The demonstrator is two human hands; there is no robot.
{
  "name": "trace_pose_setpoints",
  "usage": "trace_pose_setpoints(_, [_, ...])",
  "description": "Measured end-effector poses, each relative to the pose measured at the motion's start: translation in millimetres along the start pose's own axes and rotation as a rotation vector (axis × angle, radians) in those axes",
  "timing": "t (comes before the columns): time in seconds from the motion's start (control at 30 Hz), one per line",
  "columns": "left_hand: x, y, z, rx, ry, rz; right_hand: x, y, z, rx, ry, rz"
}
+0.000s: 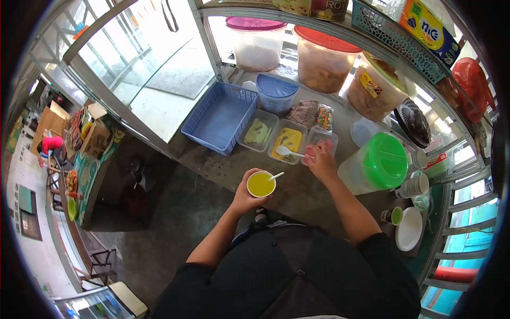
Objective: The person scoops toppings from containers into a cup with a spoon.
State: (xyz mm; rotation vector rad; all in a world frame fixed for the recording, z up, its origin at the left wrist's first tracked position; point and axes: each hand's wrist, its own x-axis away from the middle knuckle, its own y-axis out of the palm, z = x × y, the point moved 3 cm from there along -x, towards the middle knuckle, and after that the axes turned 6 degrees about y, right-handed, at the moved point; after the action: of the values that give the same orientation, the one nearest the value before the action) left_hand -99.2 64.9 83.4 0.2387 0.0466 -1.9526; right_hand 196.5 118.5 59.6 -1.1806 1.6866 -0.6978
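My left hand [241, 201] is wrapped round a white paper cup [261, 184] of yellow-green liquid, held upright in front of my body. A white handle [277, 176] sticks out of the cup at its right rim. In my right hand [322, 161] is a white plastic spoon [287, 151], its bowl over the near part of a clear tub of yellow food [288, 139]. That hand is at the near side of a tub of pink food [325, 141], partly covering it. To the left stands a tub of pale green food [257, 132].
A blue basket [218, 118] sits left of the tubs, with a blue-lidded container [277, 91] behind. At the right are a green-lidded jug [383, 159], stacked cups [412, 186] and a white oval dish [409, 229]. Large lidded jars [326, 58] line the back. A person [51, 143] is far left.
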Motion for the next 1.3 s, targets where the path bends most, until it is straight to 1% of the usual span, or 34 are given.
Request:
trace_pose_setpoints(0.1, [-13.3,-24.3,-0.6,-0.018,0.0,-0.047,-3.1,10.0,-2.0,0.101,0.209,-0.225])
trace_pose_setpoints(0.2, [-23.5,-41.8,-14.5,-0.032,0.008,-0.066,-4.8,14.8,-9.4,0.071,0.352,-0.364])
trace_pose_setpoints(0.3, [-31.8,-53.5,-34.0,-0.04,-0.004,-0.066,-4.9,28.8,2.0,-0.054,0.33,-0.293])
trace_pose_setpoints(0.4, [-40.3,-58.1,-44.4,-0.042,-0.029,-0.098,-8.5,23.4,4.3,-0.044,0.379,-0.162])
trace_pose_setpoints(0.5, [-46.4,-57.4,-49.6,-0.067,-0.041,-0.12,-16.0,15.0,-2.1,0.03,0.38,-0.157])
trace_pose_setpoints(0.6, [-51.6,-51.7,-59.3,-0.083,-0.043,-0.151,-22.3,11.5,-14.6,0.077,0.338,-0.173])
trace_pose_setpoints(0.67, [-55.7,-49.6,-71.1,-0.115,-0.038,-0.162,-22.0,24.5,-6.6,0.046,0.283,-0.202])
trace_pose_setpoints(0.73, [-60.6,-46.7,-69.9,-0.144,-0.029,-0.168,-24.1,28.1,-9.0,0.026,0.266,-0.236])
trace_pose_setpoints(0.9, [-69.6,-46.4,-71.9,-0.201,-0.036,-0.208,-16.1,24.8,-9.0,-0.045,0.326,-0.323])
trace_pose_setpoints(1.1, [-72.5,-47.5,-65.9,-0.208,-0.054,-0.254,-9.6,14.6,4.0,-0.202,0.422,-0.297])
trace_pose_setpoints(1.2, [-72.3,-48.1,-66.3,-0.194,-0.076,-0.268,-4.9,13.5,13.5,-0.2,0.453,-0.248])
trace_pose_setpoints(1.3, [-71.0,-50.1,-76.8,-0.197,-0.073,-0.296,-3.8,7.8,19.6,-0.138,0.481,-0.266])
